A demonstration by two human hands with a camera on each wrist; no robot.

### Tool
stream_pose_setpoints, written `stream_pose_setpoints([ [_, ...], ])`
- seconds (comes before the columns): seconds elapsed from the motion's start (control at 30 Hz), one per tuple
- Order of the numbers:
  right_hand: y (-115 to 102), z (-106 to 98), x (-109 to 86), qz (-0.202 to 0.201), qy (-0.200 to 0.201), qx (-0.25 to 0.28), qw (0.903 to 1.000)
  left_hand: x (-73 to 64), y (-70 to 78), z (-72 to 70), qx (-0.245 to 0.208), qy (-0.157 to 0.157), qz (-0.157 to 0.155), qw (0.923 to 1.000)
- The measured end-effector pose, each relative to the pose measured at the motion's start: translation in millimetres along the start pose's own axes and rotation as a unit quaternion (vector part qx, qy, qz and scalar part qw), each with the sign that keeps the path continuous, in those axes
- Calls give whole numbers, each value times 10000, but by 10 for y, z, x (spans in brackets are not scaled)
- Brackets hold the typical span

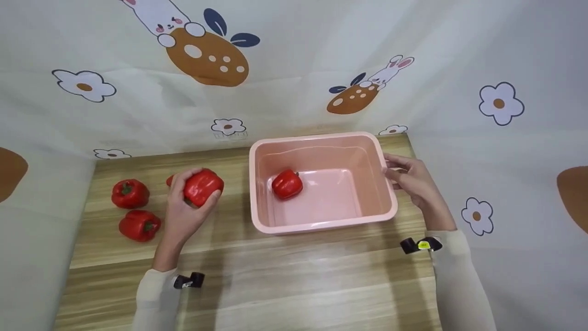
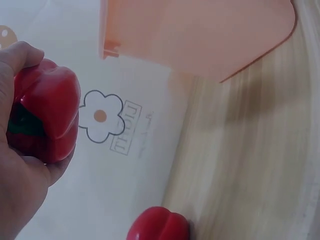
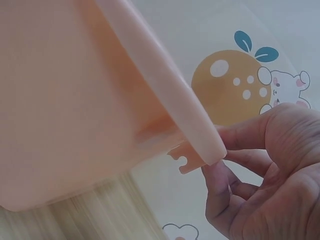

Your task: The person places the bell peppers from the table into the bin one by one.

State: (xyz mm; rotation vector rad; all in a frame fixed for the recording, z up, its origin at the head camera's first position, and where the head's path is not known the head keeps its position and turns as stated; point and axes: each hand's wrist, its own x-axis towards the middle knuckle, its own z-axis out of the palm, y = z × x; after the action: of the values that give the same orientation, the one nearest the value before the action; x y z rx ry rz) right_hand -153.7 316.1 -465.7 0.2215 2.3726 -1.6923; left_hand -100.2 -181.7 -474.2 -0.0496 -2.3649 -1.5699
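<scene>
My left hand point(image 1: 183, 212) grips a red bell pepper point(image 1: 204, 186) to the left of the pink plastic basin point(image 1: 321, 226). In the left wrist view, fingers and thumb wrap round this bell pepper point(image 2: 52, 100), its green stem side toward the palm. One red bell pepper point(image 1: 287, 185) lies inside the basin, near its left wall. With my right hand point(image 1: 415, 184) I hold the basin's right rim; in the right wrist view the thumb and fingers pinch the rim point(image 3: 212, 150) from its edge.
Two red bell peppers, one upright point(image 1: 130, 193) and one on its side point(image 1: 139, 225), stand at the left of the wooden table point(image 1: 275, 276). Another red pepper point(image 1: 169, 180) is mostly hidden behind my left hand. A patterned curtain point(image 1: 285, 101) hangs close behind the basin.
</scene>
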Motion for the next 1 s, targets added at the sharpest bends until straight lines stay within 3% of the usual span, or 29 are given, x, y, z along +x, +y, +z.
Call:
stream_pose_setpoints([
  [0.37, 4, 34, 16, 20, 165, 110, 9998, 115, 61, 23, -547, -29, -120, 9984],
  [0.73, 3, 31, 43, 19, 115, 105, 9999, 222, 161, 19, -614, -77, -150, 9980],
  [1.0, -5, 31, 35, 41, 132, 98, 9999, 390, -58, 93, -378, -254, 92, 9989],
])
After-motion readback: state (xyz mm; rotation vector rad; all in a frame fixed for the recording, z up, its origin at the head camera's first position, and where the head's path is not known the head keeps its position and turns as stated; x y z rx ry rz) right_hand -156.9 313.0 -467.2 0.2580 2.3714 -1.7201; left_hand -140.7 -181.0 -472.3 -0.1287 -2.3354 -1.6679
